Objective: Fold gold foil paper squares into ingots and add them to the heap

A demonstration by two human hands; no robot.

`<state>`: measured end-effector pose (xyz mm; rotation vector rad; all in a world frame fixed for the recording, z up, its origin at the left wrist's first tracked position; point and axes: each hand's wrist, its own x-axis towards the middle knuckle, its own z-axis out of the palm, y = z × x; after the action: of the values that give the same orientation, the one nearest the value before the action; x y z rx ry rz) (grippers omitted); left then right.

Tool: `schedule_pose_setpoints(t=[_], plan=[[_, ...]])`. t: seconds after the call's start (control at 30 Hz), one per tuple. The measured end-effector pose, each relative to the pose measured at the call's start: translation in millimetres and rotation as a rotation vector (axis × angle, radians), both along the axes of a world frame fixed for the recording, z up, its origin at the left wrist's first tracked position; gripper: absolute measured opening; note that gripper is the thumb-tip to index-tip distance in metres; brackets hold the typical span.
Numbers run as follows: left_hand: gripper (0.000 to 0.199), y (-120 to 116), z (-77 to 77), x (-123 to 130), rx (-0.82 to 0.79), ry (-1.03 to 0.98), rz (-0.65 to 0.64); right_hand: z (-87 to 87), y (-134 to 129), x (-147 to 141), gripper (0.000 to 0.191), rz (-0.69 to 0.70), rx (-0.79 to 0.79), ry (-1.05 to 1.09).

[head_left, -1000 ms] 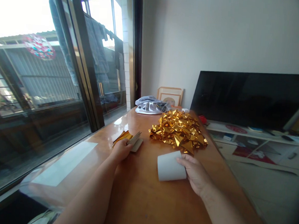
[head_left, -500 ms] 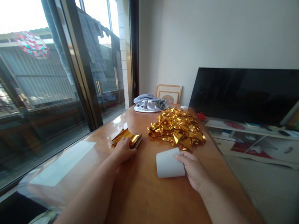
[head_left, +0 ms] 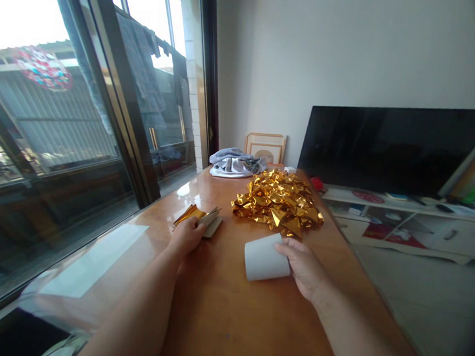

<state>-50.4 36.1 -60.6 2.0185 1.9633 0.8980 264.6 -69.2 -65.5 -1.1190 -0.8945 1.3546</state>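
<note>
Lifted a little, that left hand (head_left: 186, 237), compared with a moment ago, when it lay flat on the foil. Now a corner of pale card (head_left: 212, 228) shows under it.

What's it got hold of?

Fingers (head_left: 191, 224) closed over a folded strip of gold foil (head_left: 186, 215) and the card, near the table's window side. Foil's shiny, with a sharp crease, and a thin pale edge sticks up past the fingertips.

And the right hand (head_left: 302, 267)?

Resting on a curled white paper (head_left: 265, 257) lying on its side on the wooden table (head_left: 227, 329). Its fingers (head_left: 285, 248) lie along the paper's edge, but I can't tell if they're actually gripping.

Is that near the big pile?

Just in front of it. That heap of crumpled gold foil (head_left: 278, 205) sits mid-table, all bright folds and pointed corners, with the paper almost touching its near edge. The left hand's strip lies off to one side, well apart from the heap.

Anything behind it?

A folded grey cloth (head_left: 234, 164) and a framed picture (head_left: 264, 147), up by the wall.
</note>
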Motion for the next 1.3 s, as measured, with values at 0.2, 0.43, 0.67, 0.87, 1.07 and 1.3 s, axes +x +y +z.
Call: schedule_pose_setpoints(t=[0.2,0.43,0.67,0.87,1.07,1.3], plan=[[0.044,-1.5,1.3,2.1,-0.009,-0.008,-0.018,-0.5,0.8,0.1,0.024,-0.032,-0.011,-0.001],[0.037,-13.1,11.0,18.2,0.252,-0.035,-0.079,0.7,0.3,-2.8,0.024,-0.035,-0.021,0.043],[0.018,-28.6,6.7,52.5,0.250,-0.097,-0.448,5.3,0.5,-7.8,0.031,0.046,-0.013,0.129],[0.016,-38.2,4.4,66.5,0.148,-0.111,-0.627,1.8,-4.0,-13.7,0.054,0.112,-0.096,-0.052],[0.019,-45.0,8.9,70.6,0.020,-0.021,-0.701,5.2,-6.7,-13.6,0.079,0.120,-0.109,-0.197],[0.022,-51.5,19.5,77.9,-0.053,0.057,-0.668,-3.3,-1.9,-10.0,0.035,0.156,-0.109,-0.339]])
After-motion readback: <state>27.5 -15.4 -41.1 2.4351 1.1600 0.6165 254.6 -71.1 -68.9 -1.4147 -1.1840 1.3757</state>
